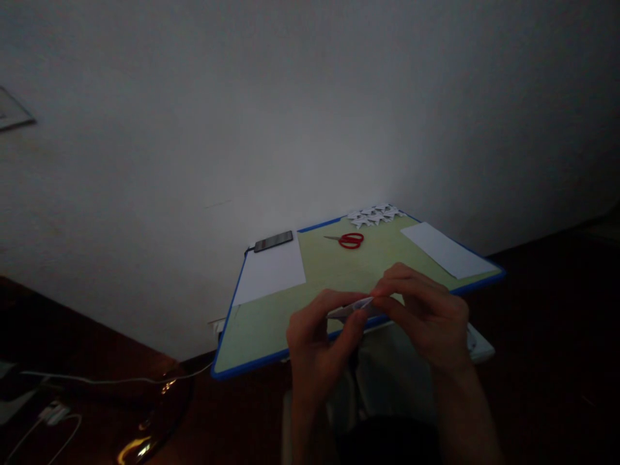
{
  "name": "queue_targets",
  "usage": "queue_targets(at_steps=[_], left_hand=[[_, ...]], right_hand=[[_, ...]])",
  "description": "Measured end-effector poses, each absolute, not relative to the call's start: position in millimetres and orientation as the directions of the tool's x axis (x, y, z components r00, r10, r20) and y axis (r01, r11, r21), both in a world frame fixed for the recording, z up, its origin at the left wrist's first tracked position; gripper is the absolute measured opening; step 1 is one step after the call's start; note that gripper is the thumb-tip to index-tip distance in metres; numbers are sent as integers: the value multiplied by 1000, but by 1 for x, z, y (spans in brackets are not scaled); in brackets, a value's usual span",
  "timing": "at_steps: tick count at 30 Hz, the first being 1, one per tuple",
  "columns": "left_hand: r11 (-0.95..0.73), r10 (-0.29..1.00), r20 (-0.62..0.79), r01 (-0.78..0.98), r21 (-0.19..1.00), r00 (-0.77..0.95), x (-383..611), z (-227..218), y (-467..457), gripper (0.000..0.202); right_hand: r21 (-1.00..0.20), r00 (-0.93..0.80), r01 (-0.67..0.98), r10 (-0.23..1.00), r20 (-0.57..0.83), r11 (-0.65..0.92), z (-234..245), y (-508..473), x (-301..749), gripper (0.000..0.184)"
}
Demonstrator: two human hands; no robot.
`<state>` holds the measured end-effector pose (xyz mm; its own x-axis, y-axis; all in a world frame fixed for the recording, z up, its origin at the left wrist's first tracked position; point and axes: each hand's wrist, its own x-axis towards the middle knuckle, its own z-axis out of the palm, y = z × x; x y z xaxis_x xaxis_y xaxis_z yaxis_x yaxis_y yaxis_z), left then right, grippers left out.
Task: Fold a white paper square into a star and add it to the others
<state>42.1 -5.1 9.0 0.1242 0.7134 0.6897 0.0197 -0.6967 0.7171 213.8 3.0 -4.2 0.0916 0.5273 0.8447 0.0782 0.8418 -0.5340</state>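
Between my two hands, above the near edge of the table, is a small piece of folded white paper (345,312). My left hand (323,336) pinches its left part between thumb and fingers. At its right end, my right hand (422,309) grips the paper with thumb and forefinger. Part of the paper is hidden behind my fingers. Beyond my hands, red-handled scissors (351,241) lie on the table, their blades pointing left. Several folded white paper pieces (372,216) lie grouped at the far edge.
The pale green table (261,336) has a blue rim and stands by a grey wall (310,116). White paper (271,274) lies on its left with a phone (274,241) at the top edge. More white paper (445,250) lies right. A white cable (116,381) runs lower left.
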Motion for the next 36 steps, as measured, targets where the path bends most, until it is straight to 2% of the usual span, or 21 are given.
queue_targets(at_steps=[9,16,21,26,36], left_hand=[[-772,632,773,148,618,65,47,9,-3,13],[-771,631,774,149,619,48,47,11,-3,11],[-744,667,745,95,662,32,47,11,-4,10],[-675,733,675,-25,737,87,44,6,-3,11],[-677,722,687,-118,726,79,48,7,-2,10]], right_hand=[[-513,108,100,503,857,853,-8,5,213,22],[-517,134,70,505,853,853,-8,5,210,23],[-523,143,83,510,848,848,-9,6,209,23],[-536,169,57,521,837,842,-7,4,208,23],[-527,173,62,511,842,848,-7,5,209,24]])
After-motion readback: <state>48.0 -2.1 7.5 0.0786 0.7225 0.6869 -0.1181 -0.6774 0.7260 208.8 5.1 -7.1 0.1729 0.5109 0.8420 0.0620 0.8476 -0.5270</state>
